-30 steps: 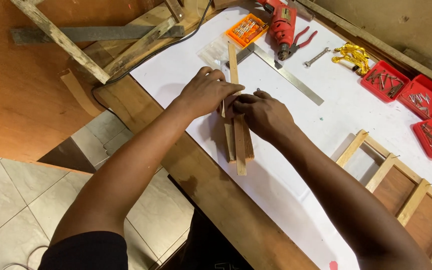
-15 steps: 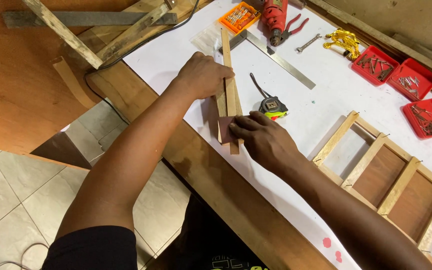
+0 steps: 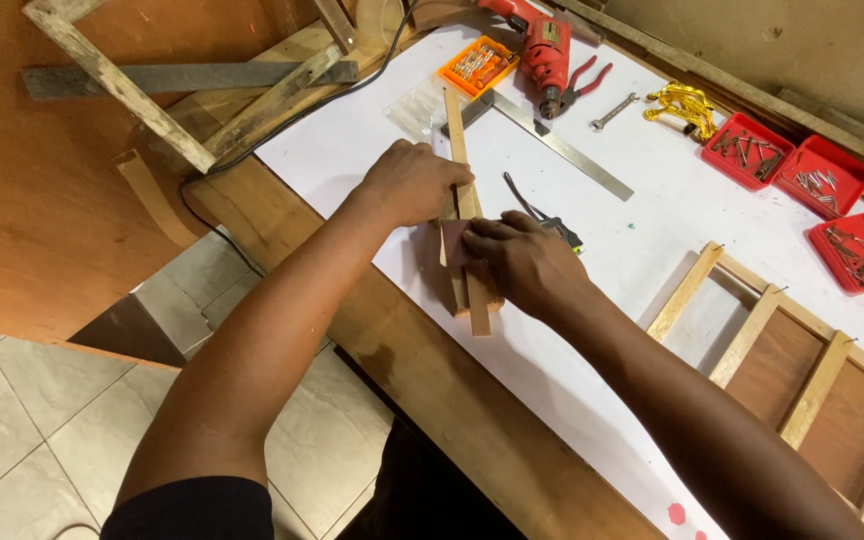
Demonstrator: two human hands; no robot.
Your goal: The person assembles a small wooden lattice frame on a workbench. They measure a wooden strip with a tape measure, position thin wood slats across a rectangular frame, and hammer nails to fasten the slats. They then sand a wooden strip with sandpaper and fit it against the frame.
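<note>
A long thin wooden strip (image 3: 459,140) lies on top of shorter wood pieces (image 3: 479,305) on the white table top (image 3: 352,130). My left hand (image 3: 414,183) grips the strip near its middle and holds it down. My right hand (image 3: 522,262) presses a small reddish-brown piece of sandpaper (image 3: 452,243) against the strip's side, just below the left hand. The two hands almost touch.
Behind the strip lie a metal square (image 3: 562,150), an orange bit case (image 3: 477,63), a red drill (image 3: 544,50), pliers, a spanner (image 3: 614,112) and gold handles (image 3: 682,103). Red trays of nails (image 3: 820,180) stand far right. A slatted wooden frame (image 3: 792,370) lies right. Wood scraps (image 3: 182,80) left.
My right hand has slid up along the strip towards the left hand, carrying the sandpaper. The view has shifted a little, and the left hand keeps its hold.
</note>
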